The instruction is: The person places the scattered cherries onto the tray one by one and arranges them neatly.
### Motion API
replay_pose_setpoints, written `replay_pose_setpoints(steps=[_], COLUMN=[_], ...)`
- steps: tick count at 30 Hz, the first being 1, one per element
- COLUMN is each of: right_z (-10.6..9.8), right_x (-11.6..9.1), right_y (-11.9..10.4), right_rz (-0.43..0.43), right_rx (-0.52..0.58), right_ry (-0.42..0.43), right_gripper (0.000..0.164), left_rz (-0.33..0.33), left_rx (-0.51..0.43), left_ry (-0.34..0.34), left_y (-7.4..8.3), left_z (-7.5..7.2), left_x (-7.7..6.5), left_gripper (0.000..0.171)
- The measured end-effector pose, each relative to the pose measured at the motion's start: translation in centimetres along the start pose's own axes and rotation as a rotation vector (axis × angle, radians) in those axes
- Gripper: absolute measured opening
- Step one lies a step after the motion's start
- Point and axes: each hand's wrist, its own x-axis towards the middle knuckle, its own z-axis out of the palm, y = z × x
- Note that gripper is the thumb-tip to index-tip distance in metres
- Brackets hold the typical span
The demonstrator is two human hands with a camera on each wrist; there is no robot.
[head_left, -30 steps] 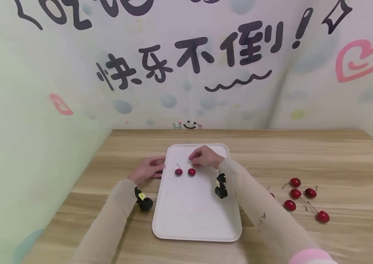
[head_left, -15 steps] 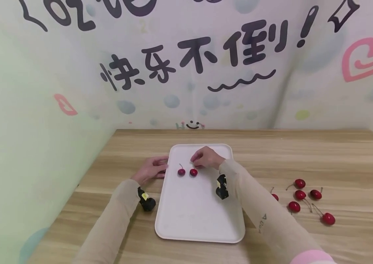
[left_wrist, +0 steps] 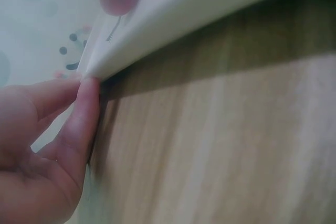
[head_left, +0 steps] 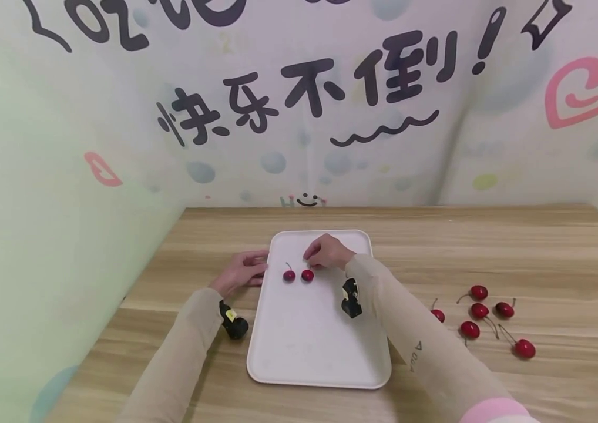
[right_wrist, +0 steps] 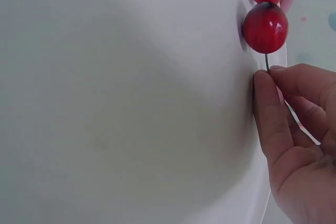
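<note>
My right hand point(head_left: 329, 252) pinches the thin stem of a red cherry point(head_left: 307, 275) between thumb and fingertips, over the upper part of a white tray point(head_left: 317, 346). In the right wrist view that cherry point(right_wrist: 265, 28) sits on the tray surface, its stem running into the pinch. A second cherry point(head_left: 289, 275) lies just left of it, stem pointing away from me. My left hand point(head_left: 239, 272) is at the tray's left edge, fingers mostly straight. Seen from the left wrist, thumb and finger tips of the left hand point(left_wrist: 58, 129) touch the tray rim.
Several more cherries, such as one at the right point(head_left: 524, 348), lie on the wooden table point(head_left: 558, 252) right of the tray. One cherry point(head_left: 438, 315) is partly hidden by the right sleeve point(head_left: 415, 329). A printed wall sheet point(head_left: 246, 170) stands behind the table.
The view shifts slightly with the head. Both hands, the tray and the cherries keep nearly the same places; the right hand still pinches the stem.
</note>
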Motion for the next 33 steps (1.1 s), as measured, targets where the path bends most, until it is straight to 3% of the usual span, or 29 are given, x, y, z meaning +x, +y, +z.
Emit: replay_pose_setpoints(steps=[7,33], right_z=[0.19,0.1], right_x=[-0.82,-1.0], right_y=[-0.58,-0.54], right_rz=[0.026,-0.019], right_rx=[0.008,-0.014], right_ry=[0.05,0.047], right_gripper=[0.014,0.015], left_rz=[-0.005,0.004], left_rx=[-0.006,-0.012], left_ry=[-0.006,-0.012], left_y=[0.03,-0.06], left_z=[-0.09,-0.18], left_x=[-0.04,0.02], left_gripper=[0.044,0.043])
